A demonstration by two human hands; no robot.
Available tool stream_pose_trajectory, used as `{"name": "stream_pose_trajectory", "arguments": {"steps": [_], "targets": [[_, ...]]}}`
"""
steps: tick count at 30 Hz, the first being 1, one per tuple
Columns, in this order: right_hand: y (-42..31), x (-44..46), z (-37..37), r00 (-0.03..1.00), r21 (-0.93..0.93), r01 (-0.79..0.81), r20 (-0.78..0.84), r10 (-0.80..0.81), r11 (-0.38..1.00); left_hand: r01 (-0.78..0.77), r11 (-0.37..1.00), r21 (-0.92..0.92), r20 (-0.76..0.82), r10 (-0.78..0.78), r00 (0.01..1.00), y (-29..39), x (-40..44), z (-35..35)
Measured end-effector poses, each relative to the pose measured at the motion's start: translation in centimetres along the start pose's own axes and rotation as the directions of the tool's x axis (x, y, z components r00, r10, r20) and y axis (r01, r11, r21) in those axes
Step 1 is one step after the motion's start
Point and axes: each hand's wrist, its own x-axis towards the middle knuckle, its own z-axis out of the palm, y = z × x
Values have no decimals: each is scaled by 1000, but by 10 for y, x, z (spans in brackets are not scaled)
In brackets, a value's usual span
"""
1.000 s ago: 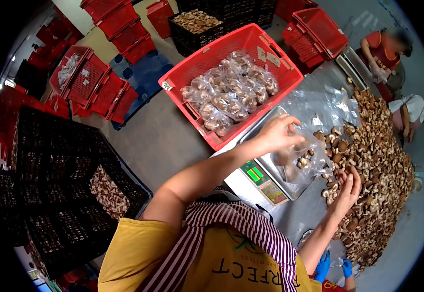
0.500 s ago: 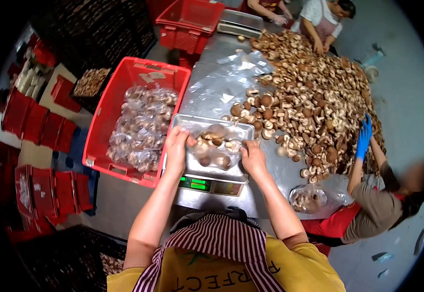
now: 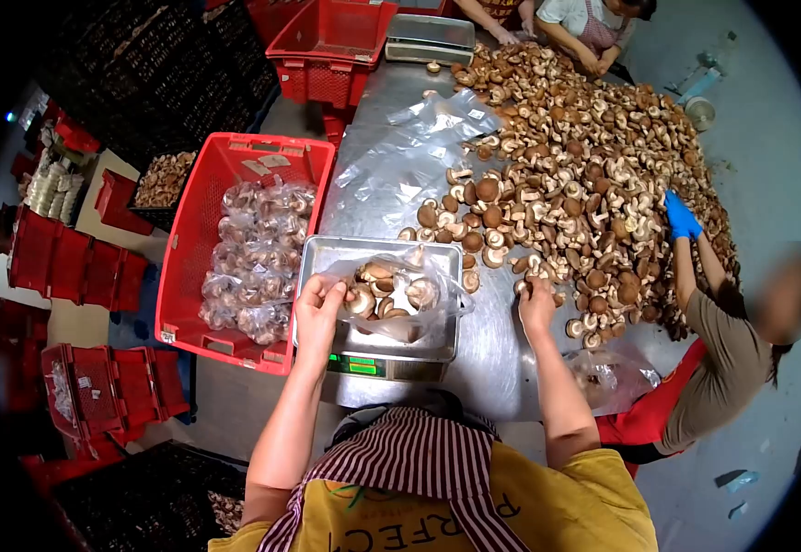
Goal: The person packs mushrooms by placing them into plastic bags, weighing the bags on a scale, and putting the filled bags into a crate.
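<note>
My left hand [image 3: 319, 313] pinches the near left edge of a clear plastic bag [image 3: 398, 333], which lies with its mouth spread on the metal tray [image 3: 317, 253] of a digital scale. Several shiitake mushrooms [image 3: 361, 300] show inside the bag. My right hand [image 3: 537, 311] is off the scale, at the near edge of the loose mushroom heap [image 3: 584, 193]. Its fingers are closed round a mushroom [image 3: 520, 287], partly hidden by them. The scale's green display [image 3: 356, 364] faces me.
Left of the scale stands a red crate [image 3: 175, 276] of bagged mushrooms [image 3: 262, 248]. Flat plastic bags [image 3: 373, 170] lie on the metal table [image 3: 492, 368]. A co-worker's blue-gloved hand [image 3: 682, 217] touches the heap at right. Two other people work at the far end, near another scale [image 3: 431, 35].
My right hand has left the bag's right side and moved right to the mushroom heap. My left hand still grips the bag, whose mouth now spreads wider. The view has shifted slightly.
</note>
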Motion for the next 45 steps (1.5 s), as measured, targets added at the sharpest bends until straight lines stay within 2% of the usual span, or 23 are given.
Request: {"name": "stream_pose_trajectory", "arguments": {"steps": [1,3,5,11,12,13,14,15,16,18,22,27,31,33,35,36,37,38,39,40,41,42,45], "targets": [[2,1,3,1000,5,-3,1,3,1000,11,1000,16,-24,-11,1000,3,0,2],[4,1,11,994,-183,-9,109,29,983,15,1000,23,-26,-14,1000,-2,1,2],[6,1,15,995,-141,-11,94,24,990,35,999,0,-14,-35,999,-9,2,1],[-20,36,18,994,315,-22,108,-13,949,53,999,8,-27,-52,998,-14,3,-2],[-26,43,25,994,322,-75,98,46,944,46,999,13,-25,-46,999,-12,3,-1],[-2,54,60,997,214,-15,74,-1,977,50,999,17,-28,-49,998,-10,3,0],[-7,64,67,949,377,-290,231,214,879,50,998,24,-25,-50,998,-6,4,2],[-14,75,73,831,476,-545,414,371,690,48,998,30,-25,-47,999,-5,4,4],[-18,86,81,796,488,-599,443,412,634,34,999,16,-23,-34,999,-4,4,4],[-24,97,93,726,458,-686,485,488,565,36,999,10,-35,-36,999,-2,4,5],[-24,85,91,680,433,-731,524,512,527,19,1000,0,-23,-19,1000,-2,4,1],[-10,79,77,679,592,-734,627,382,333,-33,999,6,-6,33,999,-8,6,2],[-17,62,66,739,573,-672,557,378,470,5,996,-84,71,1,997,-3,5,8],[-14,64,60,771,633,-626,589,240,457,92,995,-49,131,-85,988,-11,4,8],[6,72,82,792,615,-553,598,125,563,39,993,-110,182,-18,983,-29,5,10],[-11,72,69,803,517,-499,577,147,696,-82,987,-137,164,104,981,-44,6,11],[-9,72,80,877,559,-332,480,31,760,-130,958,-254,178,179,968,-54,8,13],[-4,73,93,927,575,-148,365,-91,805,-278,957,-82,176,288,941,-62,14,11],[1,75,106,948,564,34,243,-206,825,-149,977,-155,134,171,976,-48,10,15],[-27,67,85,922,496,-90,369,-115,864,-81,979,-189,132,107,985,-46,10,14],[3,77,120,920,199,22,379,-97,980,4,972,-236,156,34,987,-44,12,13],[20,76,136,916,222,61,376,-143,973,-30,978,-208,162,65,985,-38,10,10],[49,79,151,923,132,-28,385,-25,991,-156,973,-172,134,180,974,-34,11,7]]}}
